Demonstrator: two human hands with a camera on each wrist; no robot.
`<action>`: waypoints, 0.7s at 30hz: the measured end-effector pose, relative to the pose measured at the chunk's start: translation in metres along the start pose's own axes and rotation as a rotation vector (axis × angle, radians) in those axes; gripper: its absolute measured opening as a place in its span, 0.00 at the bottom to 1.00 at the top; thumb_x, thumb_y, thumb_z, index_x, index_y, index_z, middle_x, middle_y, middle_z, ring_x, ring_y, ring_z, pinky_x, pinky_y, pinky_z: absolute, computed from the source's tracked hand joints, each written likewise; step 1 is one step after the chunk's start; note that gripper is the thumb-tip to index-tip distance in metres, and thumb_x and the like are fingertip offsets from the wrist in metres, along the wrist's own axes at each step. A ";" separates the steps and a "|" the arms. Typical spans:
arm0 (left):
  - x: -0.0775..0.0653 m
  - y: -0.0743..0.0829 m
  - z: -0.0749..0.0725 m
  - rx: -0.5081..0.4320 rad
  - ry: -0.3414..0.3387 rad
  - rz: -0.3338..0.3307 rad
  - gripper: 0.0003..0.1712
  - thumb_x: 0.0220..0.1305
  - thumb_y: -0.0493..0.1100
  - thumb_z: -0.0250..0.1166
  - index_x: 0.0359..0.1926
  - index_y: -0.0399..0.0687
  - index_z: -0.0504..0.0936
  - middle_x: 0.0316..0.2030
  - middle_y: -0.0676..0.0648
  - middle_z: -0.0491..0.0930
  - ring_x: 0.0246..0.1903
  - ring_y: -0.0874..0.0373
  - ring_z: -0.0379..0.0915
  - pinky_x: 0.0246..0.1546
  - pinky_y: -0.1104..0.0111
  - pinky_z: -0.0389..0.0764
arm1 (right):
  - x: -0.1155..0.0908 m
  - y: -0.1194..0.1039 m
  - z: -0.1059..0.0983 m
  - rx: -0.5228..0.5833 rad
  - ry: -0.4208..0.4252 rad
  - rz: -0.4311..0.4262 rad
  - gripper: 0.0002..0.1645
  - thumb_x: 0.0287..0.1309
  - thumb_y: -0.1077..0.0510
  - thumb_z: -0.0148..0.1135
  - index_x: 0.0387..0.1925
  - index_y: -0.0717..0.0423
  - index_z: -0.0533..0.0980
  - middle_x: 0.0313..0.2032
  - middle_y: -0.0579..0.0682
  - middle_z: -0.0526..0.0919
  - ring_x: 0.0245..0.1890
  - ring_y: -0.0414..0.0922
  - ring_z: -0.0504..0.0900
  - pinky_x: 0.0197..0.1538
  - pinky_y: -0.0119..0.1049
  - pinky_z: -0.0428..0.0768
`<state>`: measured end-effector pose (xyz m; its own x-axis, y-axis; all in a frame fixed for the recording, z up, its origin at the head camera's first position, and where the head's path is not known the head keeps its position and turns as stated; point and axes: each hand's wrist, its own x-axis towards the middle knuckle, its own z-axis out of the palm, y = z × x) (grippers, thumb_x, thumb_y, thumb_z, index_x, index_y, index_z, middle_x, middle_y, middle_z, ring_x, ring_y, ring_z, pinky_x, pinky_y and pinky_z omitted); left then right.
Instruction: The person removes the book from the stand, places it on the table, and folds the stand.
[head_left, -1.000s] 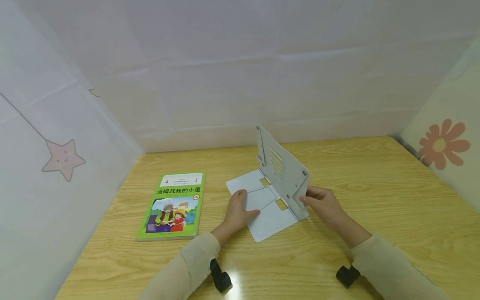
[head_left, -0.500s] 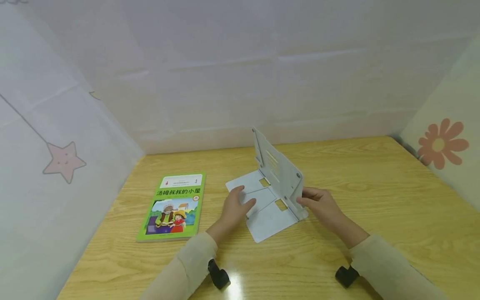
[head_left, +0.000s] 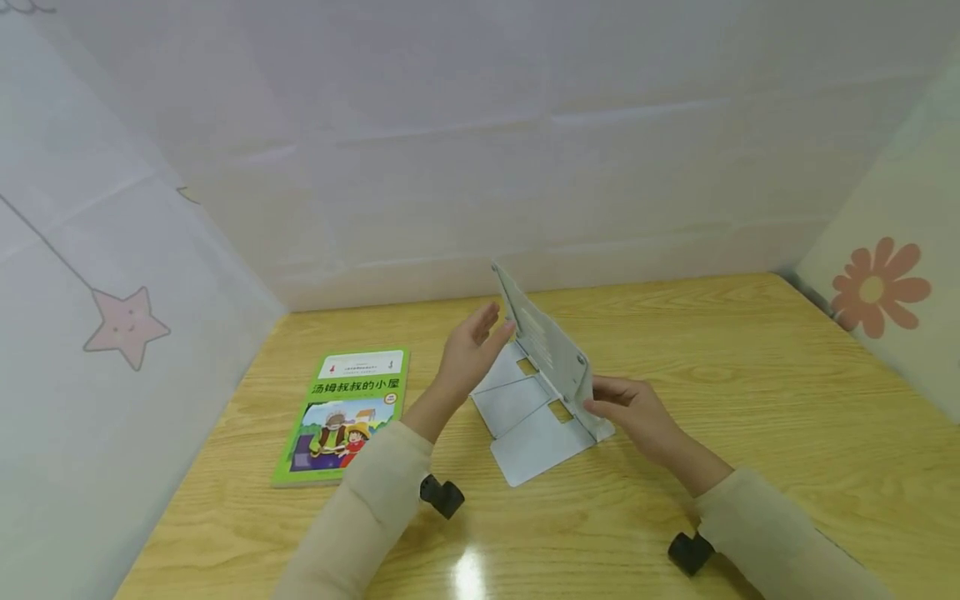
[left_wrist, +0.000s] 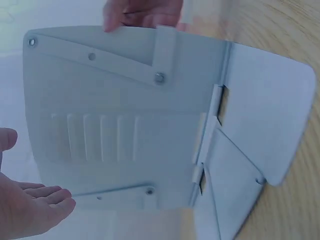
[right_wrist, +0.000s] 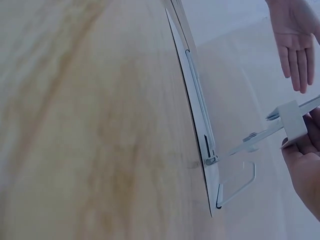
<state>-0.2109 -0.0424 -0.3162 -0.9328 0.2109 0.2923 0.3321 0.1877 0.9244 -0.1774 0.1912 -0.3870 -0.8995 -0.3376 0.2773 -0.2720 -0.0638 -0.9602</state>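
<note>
A white metal folding stand [head_left: 538, 446] sits on the wooden table, its base plate flat and its slotted panel [left_wrist: 120, 135] raised on hinges, leaning over the base. My right hand [head_left: 637, 418] holds the panel by its near side edge, thumb on one face and fingers behind, as the right wrist view also shows. In the air by the panel's far side is my left hand [head_left: 467, 352], fingers extended, holding nothing. From the left wrist view, the left fingertips [left_wrist: 62, 197] lie close to the panel's edge; whether they touch it I cannot tell.
A green-bordered picture book [head_left: 341, 417] lies on the table [head_left: 720, 333] left of the stand, partly covered by my left sleeve [head_left: 390, 475]. A pale cloth backdrop [head_left: 420, 167] rises behind the table's far edge, with more cloth at both sides.
My left hand has lifted off the base plate and moved up and away toward the panel's far side. The panel has tilted left over the base, with my right hand still holding it.
</note>
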 end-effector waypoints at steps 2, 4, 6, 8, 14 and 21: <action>0.002 0.004 0.002 -0.004 -0.005 0.013 0.33 0.60 0.46 0.55 0.60 0.34 0.56 0.58 0.39 0.58 0.58 0.54 0.54 0.56 0.67 0.57 | 0.000 0.000 0.001 -0.023 -0.013 0.002 0.19 0.50 0.66 0.58 0.47 0.58 0.74 0.44 0.45 0.76 0.42 0.40 0.75 0.42 0.31 0.74; 0.002 0.005 0.004 0.002 -0.006 0.018 0.33 0.60 0.46 0.54 0.61 0.34 0.56 0.59 0.39 0.58 0.58 0.54 0.53 0.56 0.68 0.56 | 0.001 0.000 0.003 -0.054 -0.037 0.000 0.21 0.49 0.65 0.58 0.48 0.65 0.71 0.46 0.51 0.75 0.43 0.41 0.74 0.42 0.33 0.74; 0.001 0.004 0.005 0.019 0.002 0.019 0.32 0.61 0.46 0.53 0.61 0.34 0.55 0.59 0.40 0.57 0.58 0.54 0.53 0.56 0.68 0.56 | 0.002 0.000 0.005 -0.094 -0.064 -0.008 0.23 0.49 0.65 0.59 0.49 0.70 0.69 0.49 0.57 0.72 0.46 0.44 0.72 0.45 0.36 0.73; -0.001 0.003 0.006 0.029 0.008 0.018 0.32 0.61 0.47 0.53 0.61 0.35 0.55 0.59 0.41 0.57 0.58 0.54 0.53 0.56 0.68 0.56 | 0.002 0.000 0.007 -0.131 -0.086 -0.012 0.24 0.49 0.64 0.59 0.49 0.71 0.68 0.51 0.61 0.69 0.49 0.45 0.69 0.48 0.40 0.70; -0.007 -0.002 0.005 -0.005 0.006 0.019 0.34 0.61 0.49 0.52 0.61 0.33 0.53 0.60 0.40 0.54 0.59 0.54 0.51 0.57 0.67 0.55 | 0.003 -0.002 0.011 -0.167 -0.114 -0.029 0.24 0.47 0.65 0.61 0.48 0.70 0.70 0.51 0.61 0.69 0.52 0.42 0.66 0.52 0.37 0.66; -0.018 -0.003 -0.001 -0.075 0.009 0.017 0.32 0.62 0.45 0.52 0.61 0.32 0.53 0.60 0.38 0.53 0.59 0.53 0.50 0.57 0.66 0.54 | 0.006 -0.004 0.015 -0.210 -0.160 -0.051 0.24 0.46 0.63 0.62 0.48 0.64 0.72 0.50 0.56 0.72 0.54 0.46 0.65 0.54 0.36 0.63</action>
<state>-0.1951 -0.0481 -0.3235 -0.9286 0.2044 0.3098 0.3364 0.1114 0.9351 -0.1767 0.1750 -0.3819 -0.8219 -0.4844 0.2998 -0.3955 0.1063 -0.9123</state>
